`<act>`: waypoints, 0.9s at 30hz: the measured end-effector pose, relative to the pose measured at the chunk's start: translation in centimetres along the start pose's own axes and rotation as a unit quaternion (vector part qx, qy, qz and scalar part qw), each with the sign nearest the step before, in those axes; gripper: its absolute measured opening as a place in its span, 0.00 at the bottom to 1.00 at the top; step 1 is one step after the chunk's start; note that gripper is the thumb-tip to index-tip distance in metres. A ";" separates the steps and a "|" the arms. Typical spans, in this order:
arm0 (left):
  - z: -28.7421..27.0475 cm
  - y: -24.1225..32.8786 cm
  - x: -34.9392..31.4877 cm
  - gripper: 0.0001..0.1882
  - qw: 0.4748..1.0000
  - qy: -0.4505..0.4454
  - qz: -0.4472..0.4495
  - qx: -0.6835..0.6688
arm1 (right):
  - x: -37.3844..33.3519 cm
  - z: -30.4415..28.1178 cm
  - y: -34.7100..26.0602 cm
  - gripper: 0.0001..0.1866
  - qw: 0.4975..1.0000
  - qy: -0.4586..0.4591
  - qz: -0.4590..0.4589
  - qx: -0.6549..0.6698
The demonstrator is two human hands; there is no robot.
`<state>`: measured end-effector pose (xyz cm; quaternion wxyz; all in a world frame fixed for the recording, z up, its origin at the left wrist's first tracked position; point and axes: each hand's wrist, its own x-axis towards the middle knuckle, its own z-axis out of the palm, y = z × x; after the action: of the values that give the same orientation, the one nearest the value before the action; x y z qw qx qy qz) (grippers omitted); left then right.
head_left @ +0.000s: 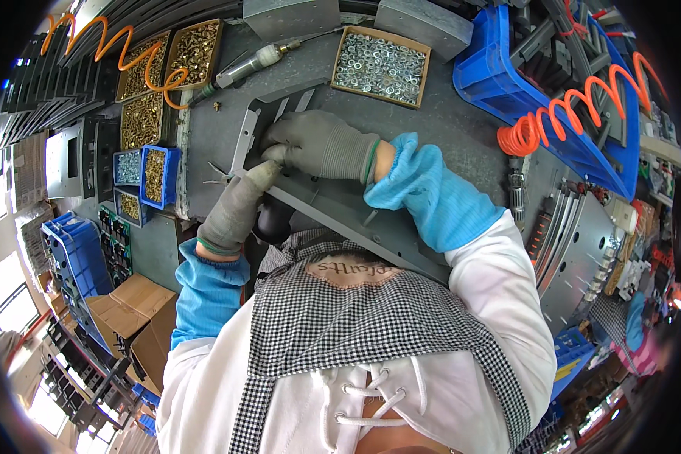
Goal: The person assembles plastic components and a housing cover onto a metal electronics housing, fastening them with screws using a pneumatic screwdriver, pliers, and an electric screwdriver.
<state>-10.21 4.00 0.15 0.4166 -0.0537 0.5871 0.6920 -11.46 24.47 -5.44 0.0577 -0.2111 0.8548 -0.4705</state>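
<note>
A long grey sheet-metal panel [356, 225] with bent-up edges lies slanted across the bench in front of me, its near edge against my checked apron. My left hand [234, 209], in a grey glove, is closed on the panel's near edge by its left end. Inside that end, my right hand [318, 145], gloved too, has its fingers curled and pressed close to the left fingertips. Whatever the right fingers pinch is hidden. A thin metal stud [371, 217] stands up from the panel. Beneath the left wrist shows a dark rounded object [275, 222].
A pneumatic screwdriver [250, 66] lies beyond the panel. A box of washers [380, 66] and boxes of brass fasteners [195, 53] stand at the back. Small blue bins [157, 178] sit left. A large blue crate [499, 64] and an orange coiled hose [522, 136] are right.
</note>
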 end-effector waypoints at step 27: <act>-1.5 -0.6 0.4 0.28 1.000 -0.007 -0.007 0.018 | 0.2 0.0 -0.6 0.16 0.995 0.015 -0.005 -0.099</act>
<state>-10.69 2.90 -0.99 0.4268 -0.0452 0.5959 0.6787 -11.44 24.11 -4.97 0.0214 -0.2130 0.8969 -0.3869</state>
